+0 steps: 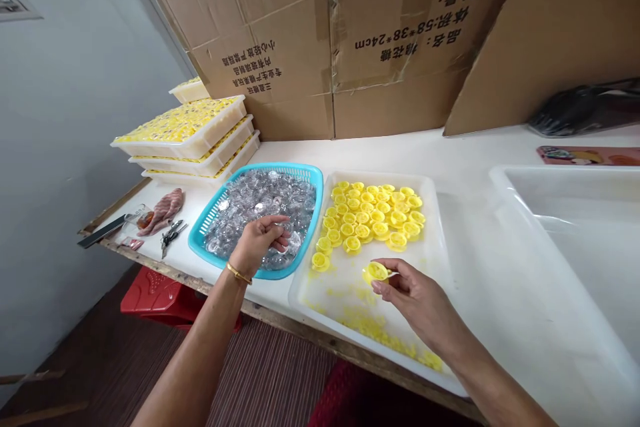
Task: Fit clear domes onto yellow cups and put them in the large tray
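Note:
My left hand (261, 240) is above a turquoise basket (197, 240) heaped with small clear plastic pieces (255, 197). Its fingers curl in around what looks like one of these clear pieces, hard to tell from the heap behind it. Between the thumb and fingers of my right hand (413, 290) is a small yellow cup (376, 271) on a saucer-like base, held upright over the near part of a white tray (435, 213). Many similar yellow cups (365, 210) stand close together in the tray's far half. Yellow crumbs lie along its near edge.
Stacked white trays (185, 147) full of yellow items stand at the back left. Keys (173, 235), a pink cloth (167, 210) and a dark flat bar (103, 231) lie left of the basket. Cardboard (290, 33) rises behind; another white tray (565, 227) sits right. A red stool (155, 297) is below.

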A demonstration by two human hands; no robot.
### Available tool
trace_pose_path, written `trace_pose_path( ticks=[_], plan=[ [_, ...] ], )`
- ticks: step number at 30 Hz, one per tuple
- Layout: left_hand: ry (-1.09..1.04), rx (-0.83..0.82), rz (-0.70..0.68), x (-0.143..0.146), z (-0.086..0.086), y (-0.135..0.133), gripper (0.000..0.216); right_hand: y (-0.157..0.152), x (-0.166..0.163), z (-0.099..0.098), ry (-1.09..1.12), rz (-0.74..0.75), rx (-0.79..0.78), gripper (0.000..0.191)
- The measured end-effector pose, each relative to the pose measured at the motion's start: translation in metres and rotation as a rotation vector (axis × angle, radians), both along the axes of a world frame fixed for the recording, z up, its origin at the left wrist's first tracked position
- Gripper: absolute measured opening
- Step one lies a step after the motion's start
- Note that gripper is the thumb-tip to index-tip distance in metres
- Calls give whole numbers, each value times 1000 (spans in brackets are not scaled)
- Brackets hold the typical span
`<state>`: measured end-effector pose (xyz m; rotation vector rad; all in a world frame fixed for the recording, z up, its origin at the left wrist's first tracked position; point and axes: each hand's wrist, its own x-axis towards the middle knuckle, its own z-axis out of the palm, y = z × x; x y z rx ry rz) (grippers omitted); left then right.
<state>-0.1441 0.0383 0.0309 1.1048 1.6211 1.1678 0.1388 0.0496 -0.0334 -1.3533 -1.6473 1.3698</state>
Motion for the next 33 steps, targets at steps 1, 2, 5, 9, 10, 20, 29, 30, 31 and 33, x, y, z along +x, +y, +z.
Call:
trace_pose_path(
  ticks=[1, 2, 5, 9, 10, 20, 29, 30, 31, 33],
  plan=[
    [-83, 9, -15, 8, 3, -2, 42, 0, 0, 0, 10, -2, 3, 38],
    [-183, 12, -37, 17, 6, -5, 41, -1, -1, 0, 20, -6, 7, 38],
    [-501, -27, -129, 49, 9, -11, 35, -2, -2, 4, 47, -28, 22, 36],
    [-701, -94, -201, 90, -2, -17, 32, -4, -5, 9, 89, -76, 22, 34],
    [-695, -92, -199, 99, -6, -17, 34, -4, -5, 9, 99, -85, 23, 33],
    [-138, 134, -62, 123, -32, -20, 14, -4, -1, 7, 171, -111, 18, 33],
    [251, 274, -140, 118, -31, -22, 9, -3, -1, 4, 185, -109, 27, 30],
    [236, 262, -154, 118, -32, -21, 8, -3, -1, 5, 183, -107, 28, 30],
    [201, 237, -170, 118, -32, -20, 6, -3, -1, 5, 181, -107, 30, 30],
    [93, 176, -204, 119, -34, -18, 6, -3, -1, 8, 176, -113, 38, 29]
  ],
)
